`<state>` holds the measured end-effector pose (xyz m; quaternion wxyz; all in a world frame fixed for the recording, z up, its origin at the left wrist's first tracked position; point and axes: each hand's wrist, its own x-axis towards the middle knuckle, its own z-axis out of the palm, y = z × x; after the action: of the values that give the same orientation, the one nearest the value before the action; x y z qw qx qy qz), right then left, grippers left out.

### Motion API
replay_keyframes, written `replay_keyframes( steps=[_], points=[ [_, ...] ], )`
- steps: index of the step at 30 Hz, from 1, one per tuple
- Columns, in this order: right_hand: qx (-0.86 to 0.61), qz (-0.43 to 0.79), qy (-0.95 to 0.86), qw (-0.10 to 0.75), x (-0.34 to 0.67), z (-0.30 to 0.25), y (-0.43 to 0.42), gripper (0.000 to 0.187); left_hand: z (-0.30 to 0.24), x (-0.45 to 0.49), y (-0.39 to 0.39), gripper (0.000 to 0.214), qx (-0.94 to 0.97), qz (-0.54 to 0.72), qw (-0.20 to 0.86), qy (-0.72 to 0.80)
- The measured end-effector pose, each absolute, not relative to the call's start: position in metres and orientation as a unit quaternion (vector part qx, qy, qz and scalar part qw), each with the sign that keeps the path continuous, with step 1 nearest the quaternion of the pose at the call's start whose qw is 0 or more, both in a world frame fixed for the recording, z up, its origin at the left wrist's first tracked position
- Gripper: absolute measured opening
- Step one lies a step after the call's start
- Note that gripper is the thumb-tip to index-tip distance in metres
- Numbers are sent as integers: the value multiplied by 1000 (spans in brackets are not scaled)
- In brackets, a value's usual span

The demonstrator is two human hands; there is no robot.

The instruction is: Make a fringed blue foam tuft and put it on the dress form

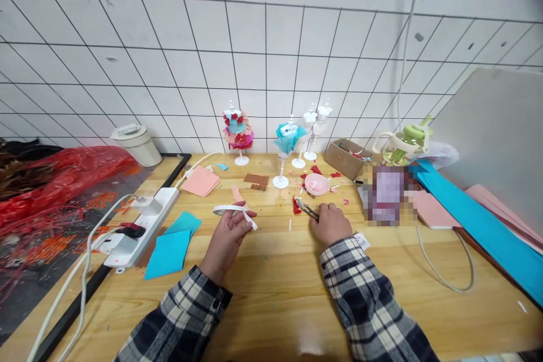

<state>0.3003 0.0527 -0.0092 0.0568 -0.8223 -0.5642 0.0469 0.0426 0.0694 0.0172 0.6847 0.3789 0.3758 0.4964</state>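
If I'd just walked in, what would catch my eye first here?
Probably the turquoise dress form near the center, with a pink-and-red dress form behind it to the left. A bright blue strip runs down the right side. Nearer, the left grip holds a white roll, the right grip a dark-handled tool by a red scrap.

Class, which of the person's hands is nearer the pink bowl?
Right. The right hand is close in front of the pink bowl; the left hand is farther off, in front and to the left.
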Motion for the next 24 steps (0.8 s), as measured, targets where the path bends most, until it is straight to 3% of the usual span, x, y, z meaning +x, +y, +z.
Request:
replay_keyframes(
  steps=[8, 12, 24],
  points=[
    [-803, 96, -575, 123, 310, -20, 63, 15, 17, 41, 65, 63, 411, 482, 675, 378],
    [-810, 113, -557, 148, 312, -13, 59, 29, 17, 42, 63, 62, 420, 488, 666, 378],
    [-631, 290, -581, 425, 291, -19, 50, 38, 11, 43, 63, 60, 438, 507, 649, 361]
  ],
)
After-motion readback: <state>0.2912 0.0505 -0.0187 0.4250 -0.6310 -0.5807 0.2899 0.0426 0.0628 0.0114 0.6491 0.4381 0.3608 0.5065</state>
